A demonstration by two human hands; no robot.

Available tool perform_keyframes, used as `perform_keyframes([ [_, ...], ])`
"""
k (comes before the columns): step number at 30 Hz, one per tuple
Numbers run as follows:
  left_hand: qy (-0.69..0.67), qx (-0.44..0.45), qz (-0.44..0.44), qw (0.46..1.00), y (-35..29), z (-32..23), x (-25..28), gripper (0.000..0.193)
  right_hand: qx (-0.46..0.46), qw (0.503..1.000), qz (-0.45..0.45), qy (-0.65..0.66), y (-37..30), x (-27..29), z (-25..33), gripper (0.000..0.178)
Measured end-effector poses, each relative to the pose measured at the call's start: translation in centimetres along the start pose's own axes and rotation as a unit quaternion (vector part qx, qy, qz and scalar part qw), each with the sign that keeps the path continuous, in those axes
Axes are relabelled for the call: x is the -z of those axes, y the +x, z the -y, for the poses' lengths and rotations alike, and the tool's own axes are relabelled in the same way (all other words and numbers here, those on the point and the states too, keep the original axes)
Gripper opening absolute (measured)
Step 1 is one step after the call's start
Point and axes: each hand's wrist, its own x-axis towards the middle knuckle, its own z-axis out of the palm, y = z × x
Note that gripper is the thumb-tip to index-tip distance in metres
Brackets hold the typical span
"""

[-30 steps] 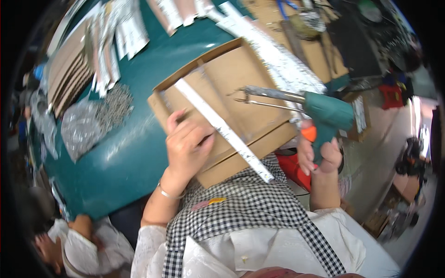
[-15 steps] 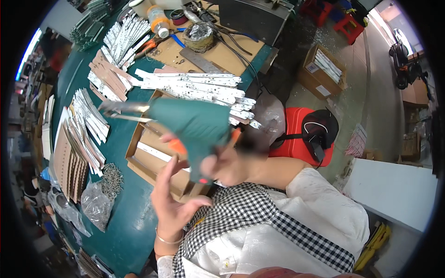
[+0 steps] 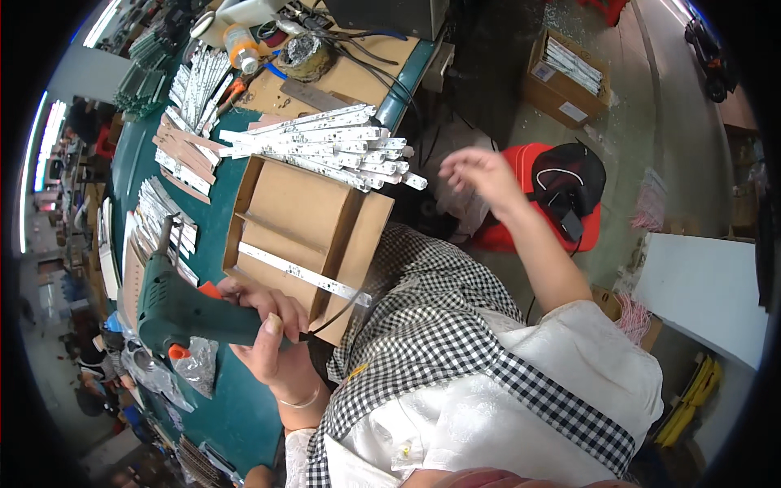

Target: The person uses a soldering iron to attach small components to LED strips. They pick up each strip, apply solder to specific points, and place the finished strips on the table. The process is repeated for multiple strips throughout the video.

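Head view: a white strip (image 3: 305, 275) is seen lying in the cardboard tray (image 3: 303, 236). The green glue gun (image 3: 183, 309) is gripped by the left hand (image 3: 272, 337), seemingly moved leftward since earlier; the right hand (image 3: 480, 175) is raised, open and empty.

Left hand (image 3: 272, 337) clenched (fingers curled tight), right hand (image 3: 476, 172) raised, loosely open.

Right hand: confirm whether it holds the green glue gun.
No. The right hand is raised and empty; the left hand holds the green glue gun.
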Motion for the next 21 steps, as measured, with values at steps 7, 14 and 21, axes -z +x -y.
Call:
perform_keyframes([
  [7, 0.092, 0.134, -0.027, 0.986, -0.4, 1.4, -3.1, 0.05, -0.021, 0.999, 0.027, -0.005, 4.9, -8.1, -8.6, 0.03],
  [14, 0.104, 0.154, 0.046, 0.982, -0.5, 0.4, -3.2, 0.032, -0.083, 0.994, 0.035, 0.054, -0.2, -1.6, -1.0, 0.021],
  [21, 0.056, 0.088, 0.103, 0.989, -0.6, 2.7, -4.6, 0.054, 0.207, 0.943, 0.103, 0.241, -8.5, 0.9, 9.5, 0.027],
])
